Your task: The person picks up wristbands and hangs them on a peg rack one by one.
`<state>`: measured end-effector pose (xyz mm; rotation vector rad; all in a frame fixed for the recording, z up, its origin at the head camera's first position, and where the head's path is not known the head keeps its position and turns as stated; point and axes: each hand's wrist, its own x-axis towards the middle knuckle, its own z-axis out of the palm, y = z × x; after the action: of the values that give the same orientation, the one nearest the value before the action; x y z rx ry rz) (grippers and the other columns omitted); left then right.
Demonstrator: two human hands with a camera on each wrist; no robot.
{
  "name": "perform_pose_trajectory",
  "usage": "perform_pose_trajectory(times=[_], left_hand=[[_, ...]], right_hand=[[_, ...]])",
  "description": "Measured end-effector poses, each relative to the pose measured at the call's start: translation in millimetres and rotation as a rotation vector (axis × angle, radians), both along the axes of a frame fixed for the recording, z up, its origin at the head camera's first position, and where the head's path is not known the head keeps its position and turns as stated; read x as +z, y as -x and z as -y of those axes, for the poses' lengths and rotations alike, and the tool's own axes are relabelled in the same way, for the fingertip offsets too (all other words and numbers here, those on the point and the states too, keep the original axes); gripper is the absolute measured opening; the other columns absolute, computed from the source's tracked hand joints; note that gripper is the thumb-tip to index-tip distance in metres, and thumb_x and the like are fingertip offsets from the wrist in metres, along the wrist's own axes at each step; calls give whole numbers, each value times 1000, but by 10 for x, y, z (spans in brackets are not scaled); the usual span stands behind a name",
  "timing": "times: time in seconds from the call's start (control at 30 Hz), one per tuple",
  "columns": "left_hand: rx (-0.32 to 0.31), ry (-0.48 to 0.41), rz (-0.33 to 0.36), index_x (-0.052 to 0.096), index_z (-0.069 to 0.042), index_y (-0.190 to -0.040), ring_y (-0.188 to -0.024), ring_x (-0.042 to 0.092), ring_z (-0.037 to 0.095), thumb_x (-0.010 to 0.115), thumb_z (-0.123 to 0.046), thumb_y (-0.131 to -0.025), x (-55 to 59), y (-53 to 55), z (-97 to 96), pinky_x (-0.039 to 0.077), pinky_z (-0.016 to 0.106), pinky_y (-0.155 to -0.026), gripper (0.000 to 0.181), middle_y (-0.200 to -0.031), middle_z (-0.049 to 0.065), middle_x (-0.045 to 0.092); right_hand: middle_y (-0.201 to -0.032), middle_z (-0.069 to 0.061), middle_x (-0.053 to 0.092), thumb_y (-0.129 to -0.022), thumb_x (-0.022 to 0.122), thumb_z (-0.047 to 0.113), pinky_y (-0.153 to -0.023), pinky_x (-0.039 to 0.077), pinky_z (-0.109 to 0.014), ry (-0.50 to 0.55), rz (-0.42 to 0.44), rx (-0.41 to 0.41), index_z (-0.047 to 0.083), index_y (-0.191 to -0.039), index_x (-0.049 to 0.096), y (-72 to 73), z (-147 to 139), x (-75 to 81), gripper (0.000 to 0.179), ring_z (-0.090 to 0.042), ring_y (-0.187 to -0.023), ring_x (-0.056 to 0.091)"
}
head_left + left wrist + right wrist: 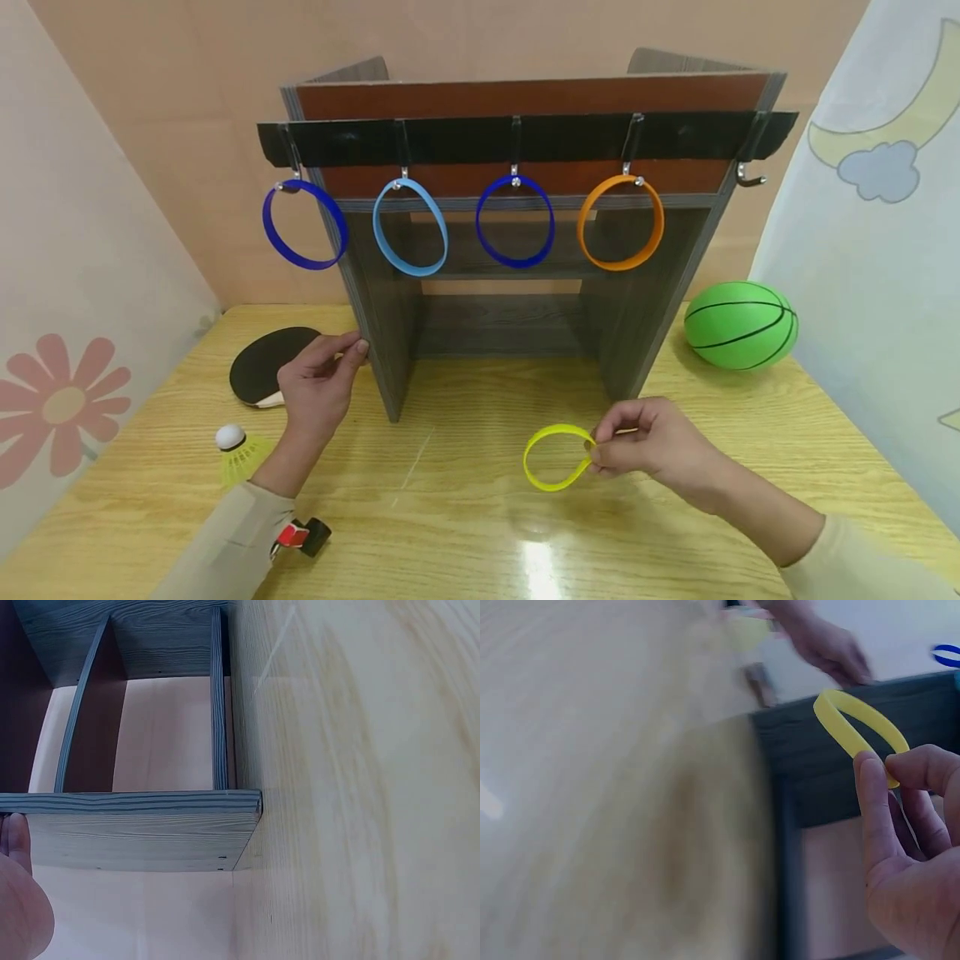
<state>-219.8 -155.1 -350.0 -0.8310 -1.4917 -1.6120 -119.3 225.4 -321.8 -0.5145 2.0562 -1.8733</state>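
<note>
My right hand pinches a yellow silicone wristband between thumb and fingers, in front of the shelf's right side panel and above the table. In the right wrist view, the yellow wristband stands up from the fingertips as a narrow loop. At the left, my left hand touches the front edge of the grey wooden shelf's left panel with thumb and fingertips. The left wrist view shows those fingers against the panel's outer face.
A black strip across the shelf carries hooks. Wristbands hang there: dark blue, light blue, another dark blue, orange. The rightmost hook is bare. Around stand a paddle, a shuttlecock, a green ball.
</note>
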Motion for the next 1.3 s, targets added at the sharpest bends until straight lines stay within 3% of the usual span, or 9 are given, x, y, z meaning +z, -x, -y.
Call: perform_pose_trajectory(times=[0.27, 0.5, 0.6, 0.83, 0.93, 1.17, 1.3], left_hand=[[0, 0, 13, 64, 22, -89, -70, 66, 14, 65, 15, -81, -6, 1, 2, 56, 22, -66, 11, -76, 24, 62], [4, 14, 12, 65, 21, -90, -69, 65, 15, 64, 17, -81, 27, -7, -12, 56, 22, -66, 10, -76, 25, 62], [11, 18, 8, 64, 21, -90, -69, 65, 14, 65, 16, -81, 28, -5, -11, 56, 21, -65, 10, -76, 25, 62], [8, 14, 15, 62, 24, -87, -69, 65, 14, 64, 17, -81, 115, -92, -49, 56, 21, -66, 9, -74, 26, 61], [-10, 7, 18, 61, 26, -86, -69, 65, 14, 61, 20, -81, 182, -150, -82, 56, 21, -65, 8, -73, 26, 60], [-27, -8, 11, 60, 27, -86, -69, 65, 14, 60, 22, -80, 202, -171, -98, 56, 22, -65, 7, -73, 26, 60], [-38, -15, 12, 60, 27, -86, -69, 65, 15, 58, 27, -79, 193, -170, -94, 56, 23, -64, 8, -73, 25, 60]], right_hand=[[-87, -8, 66, -85, 55, -19, -70, 57, -38, 143, -184, -40, 1, -90, 67, 29, -313, 340, 24, -23, -76, 67], [-93, -17, 65, -85, 33, -31, -77, 56, -33, 499, -229, 92, -13, -98, 62, 74, -577, 481, 37, -28, -84, 66], [-93, -22, 65, -86, 28, -31, -79, 55, -34, 605, -235, 97, -17, -99, 60, 78, -635, 583, 38, -31, -85, 66], [-90, -31, 61, -88, 27, -30, -73, 57, -37, 836, -257, -66, -25, -91, 56, 86, -640, 881, 29, -38, -76, 65], [-89, -34, 61, -89, 25, -28, -72, 57, -38, 922, -270, -86, -26, -90, 55, 114, -650, 994, 30, -40, -73, 64], [-85, -36, 61, -92, 23, -24, -69, 58, -42, 1074, -180, -145, -25, -85, 54, 194, -710, 1163, 32, -45, -73, 63], [-86, -35, 61, -94, 24, -21, -69, 58, -42, 1106, -129, -169, -23, -83, 54, 245, -728, 1203, 33, -46, -74, 62]])
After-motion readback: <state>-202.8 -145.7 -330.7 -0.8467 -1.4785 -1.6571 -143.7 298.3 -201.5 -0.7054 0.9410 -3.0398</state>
